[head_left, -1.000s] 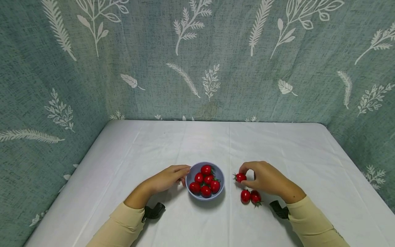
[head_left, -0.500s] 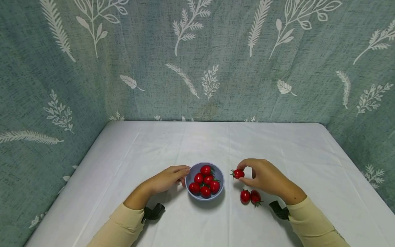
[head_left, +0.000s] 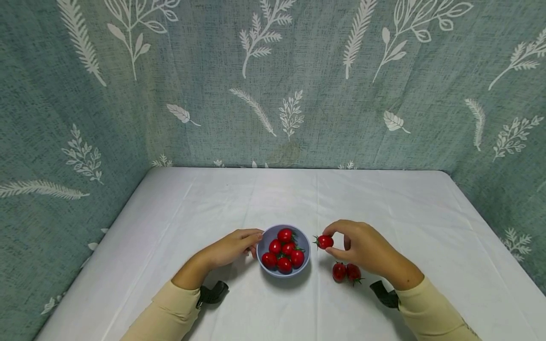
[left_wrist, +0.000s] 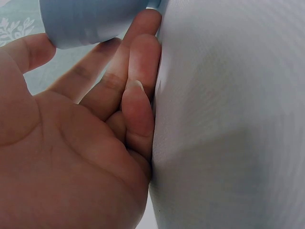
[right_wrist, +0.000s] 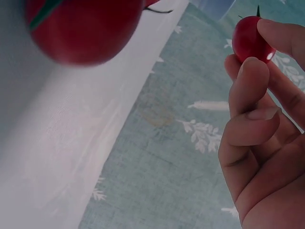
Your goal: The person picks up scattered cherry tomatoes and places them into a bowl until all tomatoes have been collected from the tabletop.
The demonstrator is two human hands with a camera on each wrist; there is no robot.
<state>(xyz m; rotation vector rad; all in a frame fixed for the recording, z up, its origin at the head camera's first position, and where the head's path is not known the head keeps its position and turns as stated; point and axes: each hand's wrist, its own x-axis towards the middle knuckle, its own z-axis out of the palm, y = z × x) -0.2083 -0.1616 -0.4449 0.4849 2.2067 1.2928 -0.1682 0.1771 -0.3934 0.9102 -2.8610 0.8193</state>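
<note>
A small blue-grey bowl (head_left: 304, 265) with several red cherry tomatoes (head_left: 284, 235) in it stands near the front of the white table. My left hand (head_left: 232, 247) lies on the cloth with its fingertips against the bowl's left side (left_wrist: 86, 21). My right hand (head_left: 362, 246) pinches one cherry tomato (head_left: 324, 242) between thumb and forefinger, raised just right of the bowl's rim; the right wrist view shows the same tomato (right_wrist: 250, 39) at the fingertips. Two more tomatoes (head_left: 345, 272) lie on the cloth under that hand.
The white cloth-covered table (head_left: 298, 199) is walled at the back and both sides by a green leaf-print curtain (head_left: 273, 85). Black wrist camera mounts (head_left: 213, 291) sit at both cuffs.
My right hand has lifted the pinched tomato off the cloth and carried it left toward the bowl. The left hand and bowl have not moved.
</note>
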